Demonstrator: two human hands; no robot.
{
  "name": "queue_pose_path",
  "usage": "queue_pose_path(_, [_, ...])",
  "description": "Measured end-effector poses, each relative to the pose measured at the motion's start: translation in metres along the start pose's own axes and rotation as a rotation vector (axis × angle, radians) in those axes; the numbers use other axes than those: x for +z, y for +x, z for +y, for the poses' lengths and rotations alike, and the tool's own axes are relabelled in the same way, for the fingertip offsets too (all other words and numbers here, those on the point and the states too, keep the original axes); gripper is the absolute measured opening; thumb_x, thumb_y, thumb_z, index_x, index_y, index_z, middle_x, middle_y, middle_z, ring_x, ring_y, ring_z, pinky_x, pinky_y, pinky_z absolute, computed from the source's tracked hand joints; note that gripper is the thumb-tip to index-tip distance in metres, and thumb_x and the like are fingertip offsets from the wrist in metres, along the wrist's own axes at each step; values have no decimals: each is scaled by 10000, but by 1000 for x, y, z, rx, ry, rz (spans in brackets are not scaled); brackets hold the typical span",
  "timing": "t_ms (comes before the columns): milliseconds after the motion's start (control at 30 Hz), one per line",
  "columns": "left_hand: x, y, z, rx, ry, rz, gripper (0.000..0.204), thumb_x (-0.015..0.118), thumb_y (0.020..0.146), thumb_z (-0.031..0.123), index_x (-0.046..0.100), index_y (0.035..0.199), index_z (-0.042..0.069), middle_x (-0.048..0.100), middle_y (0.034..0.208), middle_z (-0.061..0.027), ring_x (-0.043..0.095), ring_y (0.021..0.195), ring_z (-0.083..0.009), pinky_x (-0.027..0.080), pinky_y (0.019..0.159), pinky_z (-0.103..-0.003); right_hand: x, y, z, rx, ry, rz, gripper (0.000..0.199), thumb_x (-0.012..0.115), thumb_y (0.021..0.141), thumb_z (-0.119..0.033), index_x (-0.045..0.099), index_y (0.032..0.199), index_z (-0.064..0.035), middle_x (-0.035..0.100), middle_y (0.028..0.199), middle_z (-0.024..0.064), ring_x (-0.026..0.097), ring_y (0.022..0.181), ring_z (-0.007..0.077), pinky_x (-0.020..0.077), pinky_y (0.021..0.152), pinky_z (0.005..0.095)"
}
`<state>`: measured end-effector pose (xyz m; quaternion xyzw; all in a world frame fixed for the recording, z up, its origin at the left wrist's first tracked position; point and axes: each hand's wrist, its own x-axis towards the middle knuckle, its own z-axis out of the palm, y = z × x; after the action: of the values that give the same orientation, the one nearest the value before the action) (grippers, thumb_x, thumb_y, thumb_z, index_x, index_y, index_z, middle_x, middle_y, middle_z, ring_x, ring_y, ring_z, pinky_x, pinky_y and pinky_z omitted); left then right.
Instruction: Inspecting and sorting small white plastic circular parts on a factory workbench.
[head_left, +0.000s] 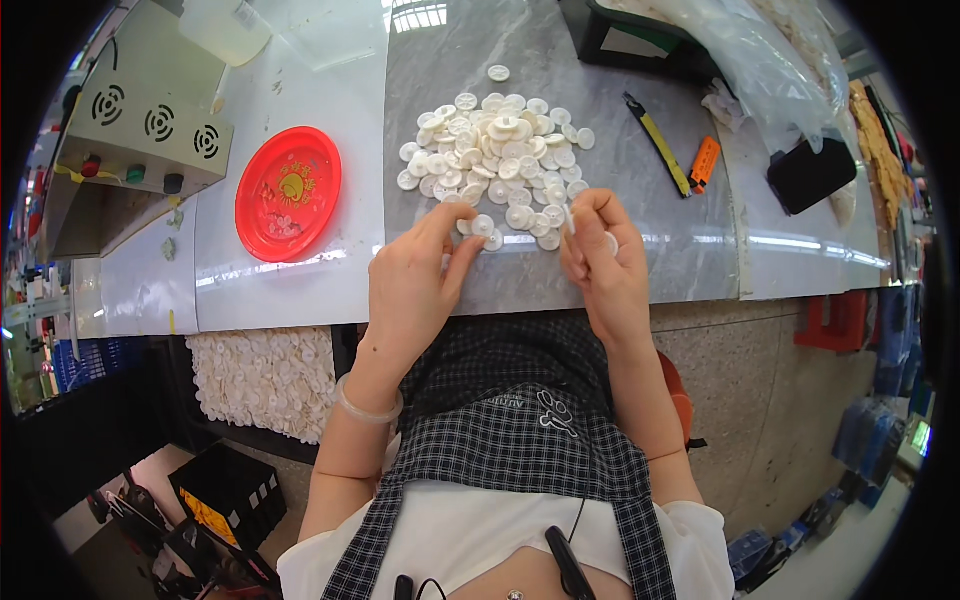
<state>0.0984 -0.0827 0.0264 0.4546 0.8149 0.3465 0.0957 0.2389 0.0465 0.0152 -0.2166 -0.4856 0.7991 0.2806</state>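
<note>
at the table's [640,260] near edge, your left hand [415,285] pinches one white disc [483,225] off the pile [497,155]; your right hand [605,262] pinches another. lift singly, keeping fingertips clear of neighbours.

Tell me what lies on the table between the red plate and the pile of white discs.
Nothing: in the head view, the stretch between the red plate and the pile of white discs is bare tabletop, crossed only by a seam where white surface meets grey.

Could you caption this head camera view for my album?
Left hand and right hand pick at a pile of small white rolled rubber rings on a grey table.
</note>
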Motion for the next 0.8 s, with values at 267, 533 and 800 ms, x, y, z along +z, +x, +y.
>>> queue_pose_path(267, [4, 2, 5, 12, -93, 45, 91, 656, 867, 126, 616, 925, 68, 666, 805, -78, 666, 675, -228, 485, 564, -314, -9, 6, -2, 289, 781, -268, 243, 390, 1040, -299, 470, 960, -83, 370, 733, -53, 316, 578, 13, 257, 448, 151])
queue_pose_path(533, [4, 2, 6, 13, -87, -27, 119, 678, 857, 166, 628, 892, 64, 666, 817, -62, 670, 682, -217, 482, 563, -305, -7, 4, -2, 387, 984, -365, 241, 365, 1046, -296, 468, 978, -88, 386, 732, -47, 332, 582, 15, 265, 446, 148])
queue_pose_path(800, [9, 0, 3, 91, -73, 13, 100, 675, 854, 157, 631, 886, 73, 661, 784, -49, 655, 646, -209, 474, 546, -312, -7, 3, -1, 310, 812, -354, 280, 359, 1045, -331, 450, 919, -99, 391, 719, -40, 323, 556, 16, 271, 441, 144])
